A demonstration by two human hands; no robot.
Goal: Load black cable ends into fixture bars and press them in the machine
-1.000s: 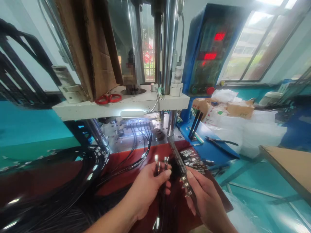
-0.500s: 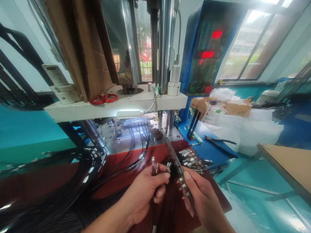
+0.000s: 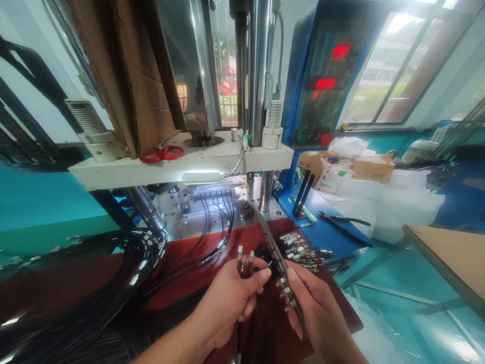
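Observation:
My left hand (image 3: pixel 237 293) is closed round a few black cables whose metal terminals (image 3: pixel 240 250) stick up above the fingers. Its thumb and forefinger pinch near the bar, around a small end that is partly hidden. My right hand (image 3: pixel 316 303) grips a long dark metal bar (image 3: pixel 276 247), which slants up and away to the left. Several small metal terminals (image 3: pixel 284 289) sit along the bar's near part, beside my right thumb. Just beyond the bar, a pile of cable ends with metal terminals (image 3: pixel 299 250) lies on the red-brown mat (image 3: pixel 182 250).
Ahead stands a press with a white plate (image 3: pixel 159 174), carrying red-handled scissors (image 3: pixel 162 153). Black cables run into a lit fixture (image 3: pixel 214 194) under it. Black cable bundles (image 3: pixel 147 253) lie left. Pliers (image 3: pixel 343 220) rest on a blue table (image 3: pixel 329 235) at right.
My left hand's thumb and fingertips have shifted slightly right, towards the bar. Two terminals now stand upright above that hand. The right hand and the bar have hardly moved.

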